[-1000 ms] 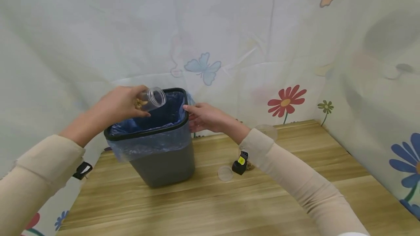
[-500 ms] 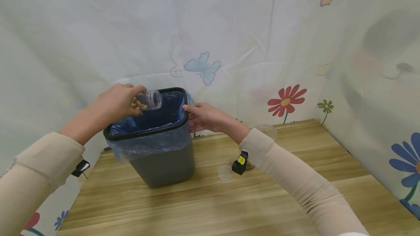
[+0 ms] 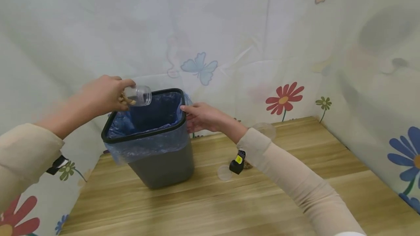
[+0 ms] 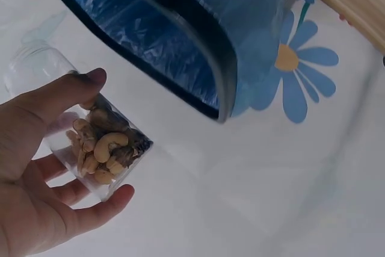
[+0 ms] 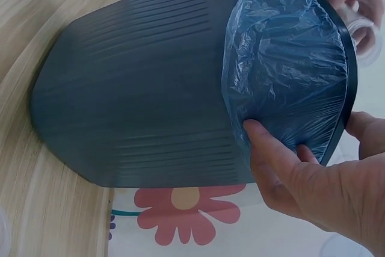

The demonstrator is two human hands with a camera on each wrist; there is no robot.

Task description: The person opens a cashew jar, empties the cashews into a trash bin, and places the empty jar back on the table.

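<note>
My left hand [image 3: 104, 97] grips a clear jar [image 3: 140, 95], tipped on its side above the left part of a grey trash bin [image 3: 164, 168]. Its open mouth points right. Cashews [image 4: 109, 147] and dark shrivelled pieces lie toward the jar's bottom in the left wrist view. A blue bag [image 3: 149, 148] lines the bin and folds over its black rim. At the bin's right side, my right hand [image 3: 207, 117] holds the rim, thumb on the edge and fingers against the bag outside [image 5: 289, 76].
A small round clear lid [image 3: 224, 172] lies on the wooden table [image 3: 210, 207]. Behind my right sleeve stands a clear round piece [image 3: 265, 130], partly covered. Something brown [image 3: 248, 164] shows beside the wrist camera [image 3: 237, 162]. Printed cloth walls close in the table's back and sides.
My left hand and the jar have shifted left and slightly up, from over the bin's middle toward its left side. The right hand keeps its hold on the rim. The view has turned slightly.
</note>
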